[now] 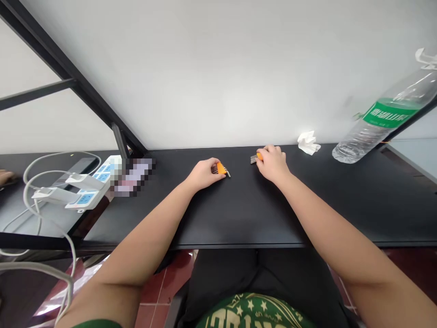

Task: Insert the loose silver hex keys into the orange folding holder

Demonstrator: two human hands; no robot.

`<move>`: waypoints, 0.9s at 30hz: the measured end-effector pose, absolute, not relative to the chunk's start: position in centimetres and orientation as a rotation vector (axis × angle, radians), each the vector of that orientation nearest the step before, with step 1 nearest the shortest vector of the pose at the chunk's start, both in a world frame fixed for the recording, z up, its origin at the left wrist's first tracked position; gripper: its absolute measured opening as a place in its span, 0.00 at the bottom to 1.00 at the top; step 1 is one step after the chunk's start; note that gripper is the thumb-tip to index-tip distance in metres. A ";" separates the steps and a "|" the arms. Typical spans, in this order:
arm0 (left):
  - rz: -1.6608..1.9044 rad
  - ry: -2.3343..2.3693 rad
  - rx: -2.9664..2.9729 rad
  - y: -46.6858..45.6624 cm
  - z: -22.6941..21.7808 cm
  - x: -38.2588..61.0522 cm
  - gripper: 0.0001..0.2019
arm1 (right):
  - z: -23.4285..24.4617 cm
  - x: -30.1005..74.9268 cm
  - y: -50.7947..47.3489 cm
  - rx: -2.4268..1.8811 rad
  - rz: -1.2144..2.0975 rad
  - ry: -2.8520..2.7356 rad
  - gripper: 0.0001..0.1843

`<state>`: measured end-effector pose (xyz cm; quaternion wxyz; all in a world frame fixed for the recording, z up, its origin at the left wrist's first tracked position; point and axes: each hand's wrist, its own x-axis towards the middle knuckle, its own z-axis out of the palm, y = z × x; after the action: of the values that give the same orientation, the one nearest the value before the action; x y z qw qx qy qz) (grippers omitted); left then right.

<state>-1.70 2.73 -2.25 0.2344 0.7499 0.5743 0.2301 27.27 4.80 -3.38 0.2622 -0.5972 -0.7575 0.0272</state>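
Observation:
On the black table my left hand is closed over a small orange-holdered set of metal keys, whose tips stick out to the right. A little to the right, my right hand is closed over a second orange-holdered key set, its dark metal ends pointing left. Both hands rest on the tabletop near the white wall, a short gap between them.
A clear plastic bottle with a green label leans at the far right. A crumpled white tissue lies by the wall. At the left sit a white power strip with plugs and cables and a blurred patch.

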 end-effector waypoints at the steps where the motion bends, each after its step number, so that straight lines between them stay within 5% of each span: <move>1: 0.635 1.537 2.091 2.4 -2.2 -1.3 0.25 | -3.2 27.0 4.4 -1.530 0.176 -2.041 0.14; 6: 0.715 1.392 2.199 1.4 -2.1 0.2 0.21 | -3.0 24.7 2.2 -1.140 1.113 -2.010 0.18; 9: 0.757 1.360 2.218 1.3 -2.0 0.5 0.21 | -3.6 23.7 1.8 -1.056 1.342 -1.915 0.21; 17: 0.724 1.357 2.303 1.0 -1.6 1.0 0.21 | -4.2 23.2 2.3 -1.104 1.393 -1.809 0.16; 27: 0.705 1.328 2.286 0.7 -1.1 1.3 0.11 | -3.5 22.5 1.6 -1.233 0.913 -2.033 0.04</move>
<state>1.29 0.73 -1.14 0.2014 0.8185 0.4753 0.2522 22.54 1.61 -3.46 0.2930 -0.4628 -0.7632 0.3427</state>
